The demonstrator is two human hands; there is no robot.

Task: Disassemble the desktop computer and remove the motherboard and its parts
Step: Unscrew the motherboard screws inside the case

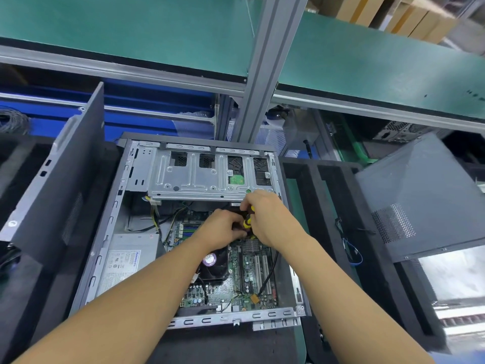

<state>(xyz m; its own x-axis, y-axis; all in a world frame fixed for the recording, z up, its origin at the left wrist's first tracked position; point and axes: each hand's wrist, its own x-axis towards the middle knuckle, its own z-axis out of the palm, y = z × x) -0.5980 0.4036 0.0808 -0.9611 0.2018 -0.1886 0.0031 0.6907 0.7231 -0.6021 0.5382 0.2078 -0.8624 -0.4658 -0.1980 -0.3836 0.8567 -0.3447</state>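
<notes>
While both hands (245, 223) grip it, screwdriver (248, 218) stands upright over motherboard (236, 282).

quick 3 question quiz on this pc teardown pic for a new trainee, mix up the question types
1. True or false: the motherboard is already out of the case.
2. Which hand grips the yellow-and-black screwdriver? A) left hand B) right hand
3. Fill in: the power supply sits on the ___ side of the case as seen from the head camera.

Key: 1 false, it still lies inside; 2 B, while the left hand steadies near its tip; 3 left.
</notes>
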